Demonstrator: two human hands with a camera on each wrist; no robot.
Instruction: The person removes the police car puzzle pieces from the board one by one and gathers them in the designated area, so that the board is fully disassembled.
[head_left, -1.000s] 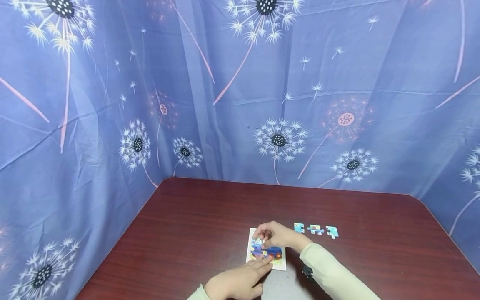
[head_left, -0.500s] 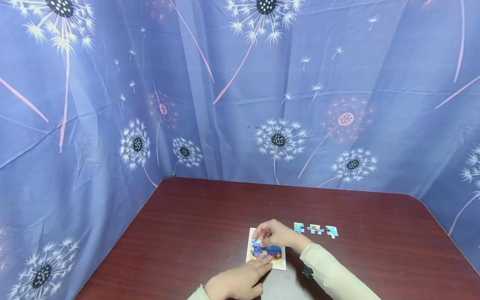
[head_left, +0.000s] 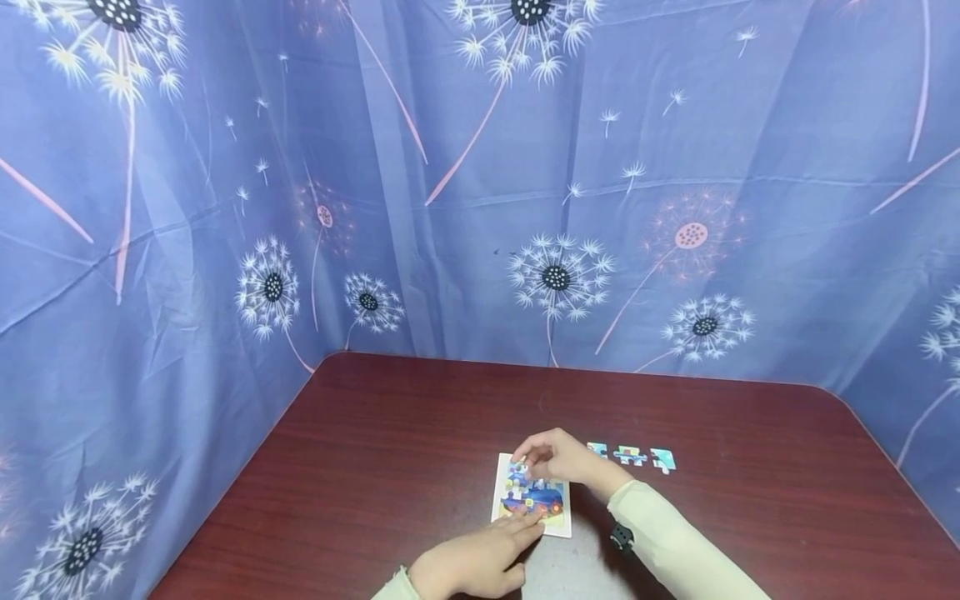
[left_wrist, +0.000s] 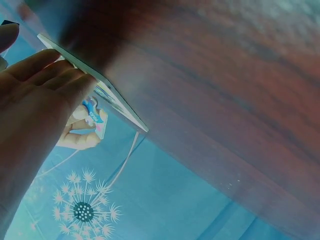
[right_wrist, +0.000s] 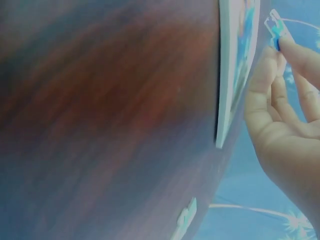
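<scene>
A small jigsaw puzzle with a white-bordered board (head_left: 564, 528) and a blue vehicle picture lies on the table. My left hand (head_left: 480, 557) rests with extended fingers on the near part of the board. Over the far part, my right hand (head_left: 562, 458) pinches a puzzle piece (right_wrist: 276, 32) between thumb and fingertips. In the right wrist view that piece is raised off the board, its knobbed edge showing. The left wrist view shows the blue-printed piece in the right hand (left_wrist: 80, 140) beyond the board's edge.
Three loose puzzle pieces lie in a row right of the board: a left one (head_left: 597, 448), a middle one (head_left: 630, 455) and a right one (head_left: 663, 459). The dark red wooden table (head_left: 375, 467) meets a blue dandelion-print curtain (head_left: 465, 275) at the back and left.
My right hand has lifted slightly and shifted away from me and to the right with the piece, uncovering more of the puzzle picture. The left hand stays on the board.
</scene>
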